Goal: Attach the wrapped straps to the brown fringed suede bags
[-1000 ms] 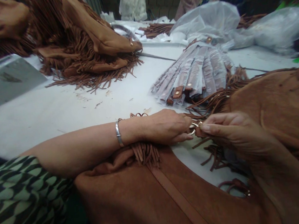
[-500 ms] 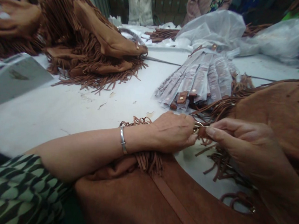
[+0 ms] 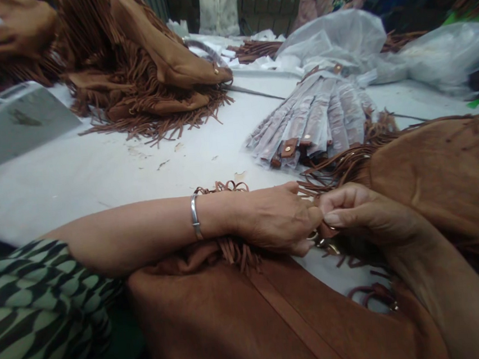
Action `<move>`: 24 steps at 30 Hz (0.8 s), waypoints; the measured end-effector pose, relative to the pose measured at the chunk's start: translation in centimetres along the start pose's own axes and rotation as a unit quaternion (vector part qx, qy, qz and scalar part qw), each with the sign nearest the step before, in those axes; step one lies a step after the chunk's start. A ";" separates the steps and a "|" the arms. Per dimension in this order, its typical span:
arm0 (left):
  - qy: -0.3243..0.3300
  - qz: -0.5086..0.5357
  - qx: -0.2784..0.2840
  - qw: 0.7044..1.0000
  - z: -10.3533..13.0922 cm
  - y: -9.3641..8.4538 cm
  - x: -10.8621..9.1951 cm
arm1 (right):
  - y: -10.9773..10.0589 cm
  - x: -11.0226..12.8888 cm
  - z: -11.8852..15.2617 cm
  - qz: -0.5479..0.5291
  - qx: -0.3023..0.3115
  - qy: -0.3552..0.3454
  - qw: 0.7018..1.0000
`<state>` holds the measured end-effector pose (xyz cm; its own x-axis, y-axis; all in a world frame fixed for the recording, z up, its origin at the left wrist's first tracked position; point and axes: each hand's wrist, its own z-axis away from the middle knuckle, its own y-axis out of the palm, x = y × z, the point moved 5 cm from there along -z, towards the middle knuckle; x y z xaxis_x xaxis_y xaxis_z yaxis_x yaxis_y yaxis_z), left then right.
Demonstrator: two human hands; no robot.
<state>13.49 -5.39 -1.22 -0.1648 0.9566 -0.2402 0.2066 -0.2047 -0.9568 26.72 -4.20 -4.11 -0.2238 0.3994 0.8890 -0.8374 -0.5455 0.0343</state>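
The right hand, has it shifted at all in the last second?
Yes. The right hand has closed in toward the left hand, so their fingertips now touch over the metal ring, judged against the fringed brown bag beneath.

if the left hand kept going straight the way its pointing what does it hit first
Most likely the right hand: the left hand points rightward and their fingertips already meet around a small metal ring.
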 end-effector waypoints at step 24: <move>-0.308 0.032 0.090 0.947 1.9 -0.3 5.8 | -4.9 0.2 19.7 0.517 -0.458 0.013 0.723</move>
<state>10.63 -0.18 -2.62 -0.6996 0.6510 -0.2946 0.0753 -0.3428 -0.9364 40.57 -15.96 4.94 -0.9659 0.1463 0.2134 -0.1917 0.1490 -0.9701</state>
